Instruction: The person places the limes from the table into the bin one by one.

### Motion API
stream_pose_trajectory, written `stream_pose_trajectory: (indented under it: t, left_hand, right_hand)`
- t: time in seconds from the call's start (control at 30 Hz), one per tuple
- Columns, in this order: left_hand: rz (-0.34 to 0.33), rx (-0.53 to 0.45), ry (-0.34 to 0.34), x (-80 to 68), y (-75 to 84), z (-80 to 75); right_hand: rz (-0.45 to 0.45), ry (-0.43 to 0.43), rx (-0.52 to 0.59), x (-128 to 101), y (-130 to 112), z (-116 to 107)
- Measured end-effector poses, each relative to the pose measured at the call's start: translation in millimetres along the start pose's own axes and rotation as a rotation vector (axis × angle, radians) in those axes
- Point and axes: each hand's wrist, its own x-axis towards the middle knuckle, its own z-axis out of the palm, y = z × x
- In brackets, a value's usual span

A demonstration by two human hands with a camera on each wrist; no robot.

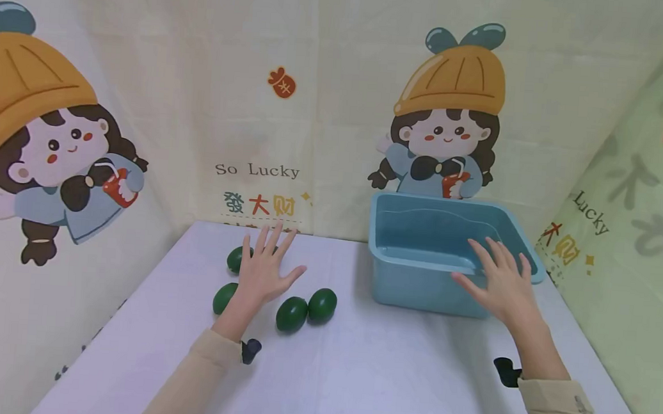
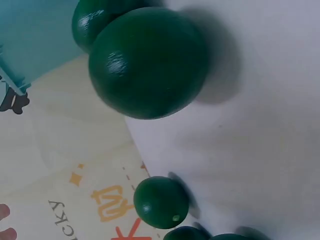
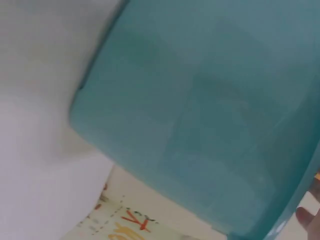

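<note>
My left hand (image 1: 262,274), fingers spread and straight, is held up among several glossy dark green oval fruits and holds nothing. It partly hides a fruit at the back left (image 1: 238,259) and one at the left (image 1: 224,298). Just right of that wrist, two fruits (image 1: 292,314) lie side by side; the left wrist view shows one of them large (image 2: 150,62). My right hand (image 1: 507,288) has its fingers fanned out and overlaps the front right rim of a light blue plastic basin (image 1: 430,287). Nothing is in its grasp. The basin's outer wall (image 3: 190,110) fills much of the right wrist view.
A white table surface (image 1: 378,370) lies under everything. Cream cloth (image 1: 344,105) printed with cartoon figures and lettering hangs behind and at both sides. The basin stands at the back right, near the cloth. Small dark devices (image 1: 507,372) sit at both wrists.
</note>
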Motion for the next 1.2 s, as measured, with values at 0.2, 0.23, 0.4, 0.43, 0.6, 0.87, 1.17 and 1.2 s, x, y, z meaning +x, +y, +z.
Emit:
stream_pose_trajectory:
  t: [0.2,0.23,0.4,0.43,0.6,0.87,1.17,1.2]
  left_hand:
    - [0.03,-0.013,-0.013,-12.9,0.3,9.0]
    - [0.034,-0.001,-0.016,-15.2,0.2,10.7]
    - [0.023,0.023,-0.01,-25.8,-1.0,17.9]
    - [0.019,0.022,-0.003,-27.7,-1.2,18.9]
    - [0.009,0.004,0.021,-35.4,-1.6,23.2]
    - [0.014,-0.017,0.031,-45.3,-1.2,30.9]
    - [0.026,-0.014,-0.013,-57.4,2.0,39.5]
    - [0.029,-0.004,-0.018,-58.6,2.8,40.5]
  right_hand:
    - [-0.014,0.065,0.002,-6.5,8.5,7.1]
    - [-0.013,0.07,0.003,-7.5,9.8,8.0]
    - [-0.027,0.117,-0.009,-10.7,14.7,12.9]
    - [-0.031,0.129,-0.013,-10.9,15.8,14.2]
    - [-0.043,0.174,-0.025,-11.4,19.5,20.4]
    - [-0.047,0.188,-0.035,-11.7,24.5,26.9]
    - [-0.054,0.223,0.012,-12.6,26.9,32.5]
    - [-0.054,0.224,0.019,-12.7,26.9,32.9]
